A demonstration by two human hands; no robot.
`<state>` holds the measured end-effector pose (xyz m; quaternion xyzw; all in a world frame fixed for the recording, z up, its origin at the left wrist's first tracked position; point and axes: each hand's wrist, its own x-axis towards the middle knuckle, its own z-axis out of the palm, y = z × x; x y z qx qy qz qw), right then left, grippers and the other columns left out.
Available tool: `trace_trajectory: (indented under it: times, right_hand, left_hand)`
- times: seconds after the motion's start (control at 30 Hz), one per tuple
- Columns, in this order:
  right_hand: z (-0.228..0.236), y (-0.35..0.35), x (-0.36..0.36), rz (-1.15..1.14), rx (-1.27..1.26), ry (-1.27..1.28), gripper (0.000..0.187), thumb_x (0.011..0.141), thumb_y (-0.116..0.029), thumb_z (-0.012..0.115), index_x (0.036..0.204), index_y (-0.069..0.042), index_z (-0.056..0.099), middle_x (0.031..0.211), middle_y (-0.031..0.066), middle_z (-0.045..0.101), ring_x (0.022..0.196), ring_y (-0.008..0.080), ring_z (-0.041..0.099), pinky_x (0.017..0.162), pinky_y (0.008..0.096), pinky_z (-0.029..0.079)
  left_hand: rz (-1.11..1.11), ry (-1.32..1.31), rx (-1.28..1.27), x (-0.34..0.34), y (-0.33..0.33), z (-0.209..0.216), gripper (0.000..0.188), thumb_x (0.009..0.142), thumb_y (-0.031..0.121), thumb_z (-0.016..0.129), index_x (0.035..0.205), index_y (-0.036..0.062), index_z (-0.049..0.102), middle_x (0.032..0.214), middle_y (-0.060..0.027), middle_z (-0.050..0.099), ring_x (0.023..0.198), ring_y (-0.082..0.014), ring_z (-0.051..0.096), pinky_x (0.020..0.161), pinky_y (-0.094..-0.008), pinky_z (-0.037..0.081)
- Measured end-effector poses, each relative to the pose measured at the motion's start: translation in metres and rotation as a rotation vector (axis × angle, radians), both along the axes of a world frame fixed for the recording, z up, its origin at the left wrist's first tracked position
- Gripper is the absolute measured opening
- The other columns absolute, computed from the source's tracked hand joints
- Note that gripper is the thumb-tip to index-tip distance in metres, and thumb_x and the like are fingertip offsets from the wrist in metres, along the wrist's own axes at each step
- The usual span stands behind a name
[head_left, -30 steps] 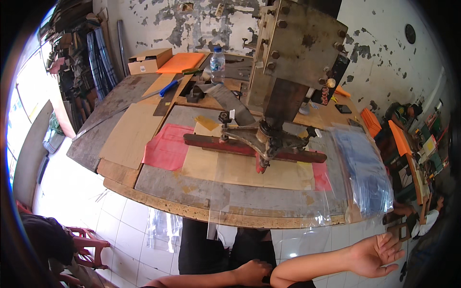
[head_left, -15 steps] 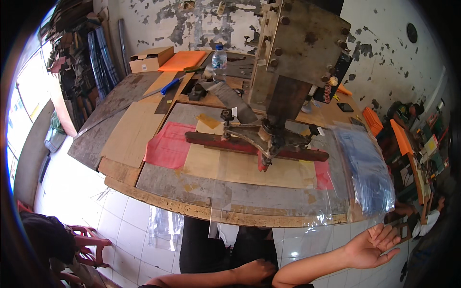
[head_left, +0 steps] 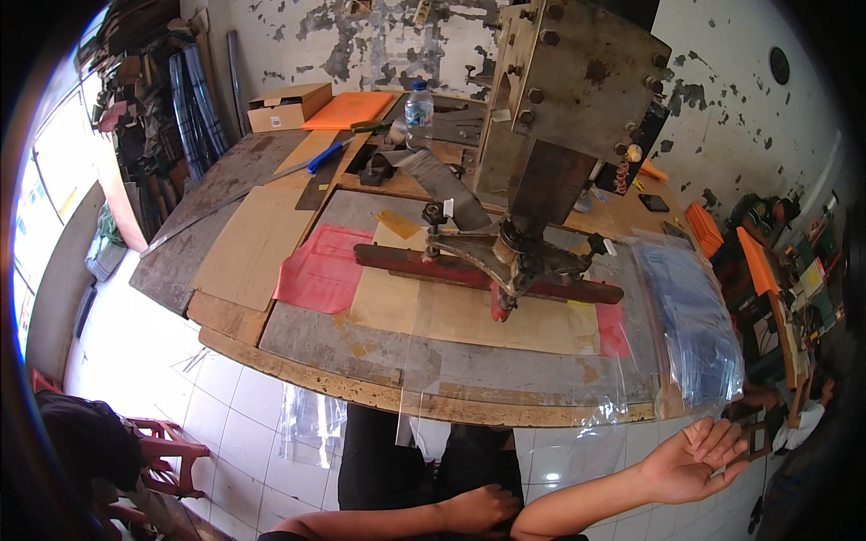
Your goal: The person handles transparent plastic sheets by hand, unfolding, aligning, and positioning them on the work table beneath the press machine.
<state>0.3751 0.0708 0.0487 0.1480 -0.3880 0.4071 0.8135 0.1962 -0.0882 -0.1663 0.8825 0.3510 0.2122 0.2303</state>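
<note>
Right hand, empty, fingers half-curled, has edged toward plastic sheets at twelve o'clock; table edge lies at eleven; left hand's grip cannot be told.

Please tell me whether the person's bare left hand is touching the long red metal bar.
Apart: the head view shows the bare left hand low in the picture, with the table's brown wooden front edge between it and the long red metal bar.
</note>
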Motion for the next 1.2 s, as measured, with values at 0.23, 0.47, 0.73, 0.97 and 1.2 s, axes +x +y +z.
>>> trace_trajectory:
  times: [0.23,0.47,0.73,0.97,1.2]
  right_hand:
    - [-0.001,-0.001,-0.006,-0.004,-0.033,0.013,0.029,0.113,-0.024,0.049,0.104,0.003,0.055,0.079,0.0037,0.039,0.065,0.0125,0.033,0.064,0.0307,0.03]
    - [-0.002,-0.001,-0.009,0.013,-0.042,0.006,0.03,0.113,-0.025,0.048,0.106,0.003,0.056,0.08,0.0037,0.039,0.064,0.0126,0.034,0.063,0.0309,0.03]
    - [-0.004,-0.002,-0.006,-0.007,-0.048,-0.023,0.031,0.114,-0.026,0.047,0.107,0.002,0.056,0.08,0.0026,0.039,0.064,0.0121,0.034,0.064,0.0304,0.031]
    - [-0.054,0.031,0.01,-0.638,-0.212,-0.438,0.035,0.113,-0.027,0.048,0.094,0.0,0.061,0.086,0.0053,0.053,0.068,0.0148,0.048,0.068,0.0293,0.04]
    - [-0.117,0.082,0.066,-0.946,-0.473,-1.381,0.023,0.107,-0.015,0.056,0.108,0.001,0.072,0.093,0.01,0.069,0.083,0.0216,0.068,0.079,0.0355,0.052]
  left_hand:
    - [0.0,0.042,0.035,0.004,-0.001,-0.004,0.041,0.081,0.047,0.073,0.098,0.0105,0.07,0.099,-0.0069,0.067,0.095,-0.0252,0.067,0.085,-0.0401,0.051]
    - [0.012,0.042,0.109,0.011,-0.005,-0.026,0.02,0.09,0.024,0.063,0.099,0.0058,0.066,0.1,-0.006,0.065,0.092,-0.0223,0.067,0.082,-0.0351,0.052]
    - [-0.023,0.084,0.078,0.003,0.0,0.009,0.027,0.087,0.037,0.068,0.097,0.0116,0.069,0.095,-0.003,0.067,0.09,-0.0216,0.068,0.08,-0.0368,0.052]
    - [0.203,-0.206,0.193,-0.064,-0.021,0.074,0.04,0.086,0.025,0.075,0.123,0.0098,0.072,0.1,-0.0033,0.073,0.091,-0.0203,0.073,0.077,-0.0357,0.056]
    - [0.928,-0.237,0.555,-0.214,-0.025,0.086,0.01,0.082,0.005,0.074,0.077,0.0098,0.066,0.071,-0.0022,0.074,0.056,-0.0178,0.065,0.053,-0.0324,0.049]
